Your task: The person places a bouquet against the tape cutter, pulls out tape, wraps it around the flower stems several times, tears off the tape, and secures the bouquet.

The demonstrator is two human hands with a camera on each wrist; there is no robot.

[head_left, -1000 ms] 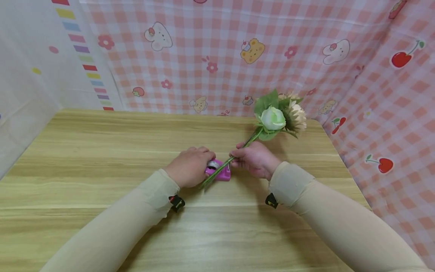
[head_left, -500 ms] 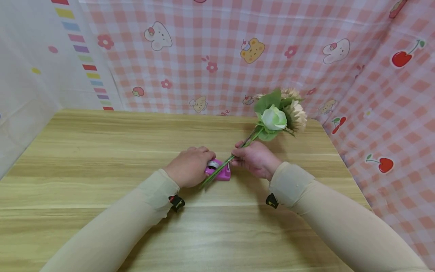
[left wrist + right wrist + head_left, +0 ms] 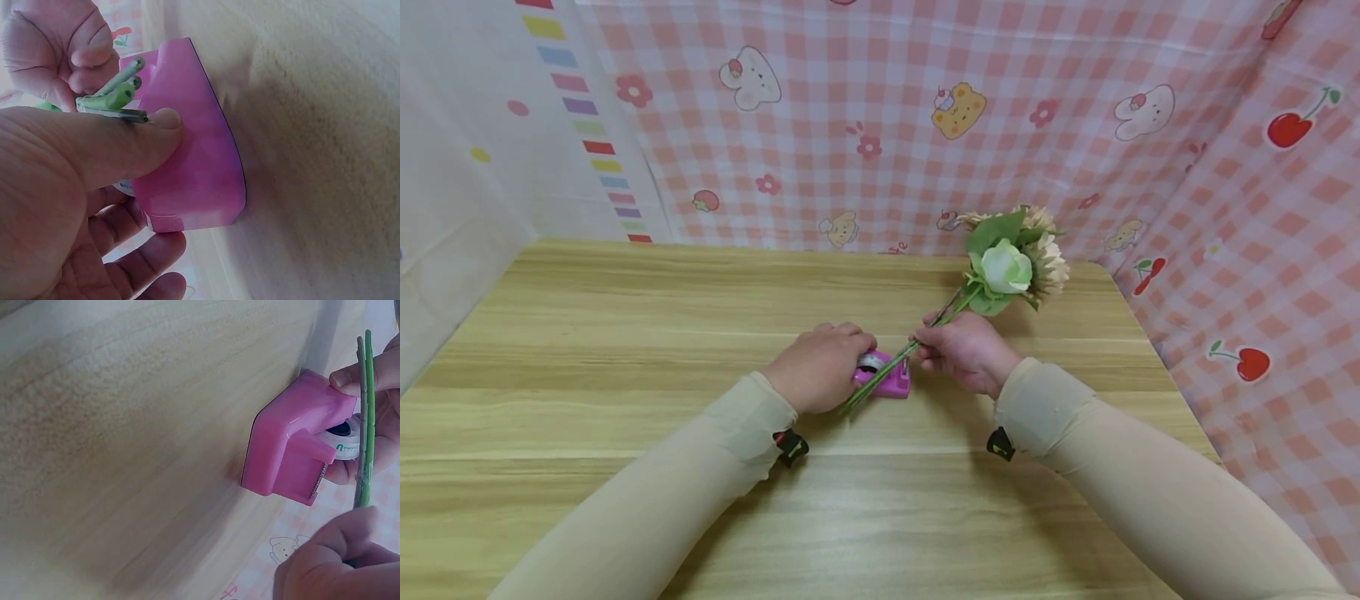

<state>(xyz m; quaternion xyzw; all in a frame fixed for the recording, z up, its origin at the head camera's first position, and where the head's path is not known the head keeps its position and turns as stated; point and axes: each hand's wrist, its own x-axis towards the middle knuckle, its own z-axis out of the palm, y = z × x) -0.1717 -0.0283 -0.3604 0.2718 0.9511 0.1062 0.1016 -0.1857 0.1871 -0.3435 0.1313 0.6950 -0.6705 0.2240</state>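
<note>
Pink tape dispenser [image 3: 275, 440]: base down on the tabletop [image 3: 625, 333], within the left fingers and just to the left of the right fingers.
Tape roll [image 3: 349, 449]: white with a dark hub, seated in the dispenser right beside the left fingers; small print marks its side.
Serrated cutter [image 3: 320, 481]: at the dispenser's end that faces the right fingers.
Left hand [image 3: 816, 367]: grips the dispenser, the thumb pressed flat along its near side, the other fingers bent behind it.
Right hand [image 3: 966, 350]: fingers drawn narrow, pinching the bundled stems against the thumb.
Flower stems [image 3: 369, 419]: green, slanting from the right fingers down across the dispenser; their cut ends sit by the left thumb, and whether they touch it one cannot tell.
White-green rose [image 3: 1006, 268]: beyond the right fingers, at the top of the bundle.
Cream flowers [image 3: 1052, 265]: just beside the rose, also past the right fingers.
Green leaves [image 3: 995, 232]: around the rose.
Pink checked cloth [image 3: 812, 125]: hanging behind the tabletop, well beyond both hands' fingers.
</note>
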